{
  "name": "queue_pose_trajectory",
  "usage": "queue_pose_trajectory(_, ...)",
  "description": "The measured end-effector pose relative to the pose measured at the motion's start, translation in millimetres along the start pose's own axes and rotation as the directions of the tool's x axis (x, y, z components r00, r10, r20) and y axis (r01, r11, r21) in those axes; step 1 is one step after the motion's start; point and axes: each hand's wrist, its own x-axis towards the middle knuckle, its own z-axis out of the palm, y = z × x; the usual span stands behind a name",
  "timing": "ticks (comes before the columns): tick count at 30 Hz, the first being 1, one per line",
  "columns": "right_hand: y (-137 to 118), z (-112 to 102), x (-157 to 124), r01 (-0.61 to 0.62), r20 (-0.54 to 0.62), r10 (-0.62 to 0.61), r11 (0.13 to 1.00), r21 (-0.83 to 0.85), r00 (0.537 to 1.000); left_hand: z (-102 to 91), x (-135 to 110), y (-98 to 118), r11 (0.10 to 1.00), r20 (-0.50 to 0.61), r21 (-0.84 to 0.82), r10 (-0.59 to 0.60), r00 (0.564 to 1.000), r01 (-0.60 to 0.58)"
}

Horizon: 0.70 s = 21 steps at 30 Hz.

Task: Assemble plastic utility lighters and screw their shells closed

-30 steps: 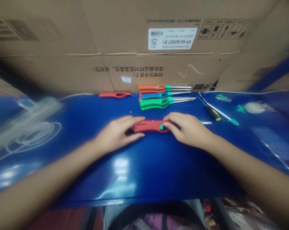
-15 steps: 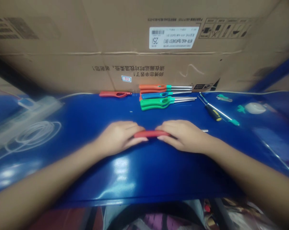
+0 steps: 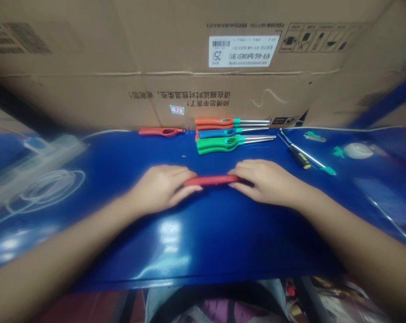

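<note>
Both of my hands hold a red long-necked lighter (image 3: 211, 180) level, a little above the blue tabletop. My left hand (image 3: 164, 186) pinches the lighter's left end, thumb below and fingers above. Around its right part, my right hand (image 3: 265, 181) is closed, and the front of the lighter is hidden behind that hand. Beyond my hands lie a green lighter (image 3: 214, 145), a blue lighter (image 3: 216, 133) and orange lighters (image 3: 214, 121), their metal tubes pointing right. A red lighter body (image 3: 159, 131) without a visible tube lies to their left.
A large cardboard box (image 3: 105, 89) stands along the back of the blue table (image 3: 223, 242). To the right are a yellow-black screwdriver (image 3: 300, 158), a metal tube with a green tip (image 3: 312, 159) and a white round object (image 3: 358, 151). A power strip (image 3: 51, 154) and coiled white cable (image 3: 53, 186) are left.
My hands have moved slightly farther apart and a bit away from me, so more of the red lighter's handle shows. The metal tube end past my right hand is now out of sight.
</note>
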Motion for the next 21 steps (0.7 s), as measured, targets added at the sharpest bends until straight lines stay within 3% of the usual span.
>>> queue_pose_trajectory(6,7,4,1,-0.028,-0.017,0.026,0.996,-0.090,1.000,0.0,1,-4,0.998,0.016,-0.049,-0.049,0.999,0.049)
queue_pose_trajectory(13,-4,10,1,0.036,-0.071,-0.043,0.995,-0.092,0.997,2.4,-1,8,0.999,0.059,-0.045,0.028,0.998,-0.025)
queue_pose_trajectory(17,1,7,1,-0.033,-0.049,0.031,0.999,-0.043,0.998,3.3,-2,4,0.999,0.048,-0.046,0.011,0.999,-0.009)
queue_pose_trajectory(21,18,4,0,-0.115,-0.045,0.111,0.988,-0.106,0.993,1.9,-2,-4,0.998,0.044,-0.056,-0.010,0.999,0.012)
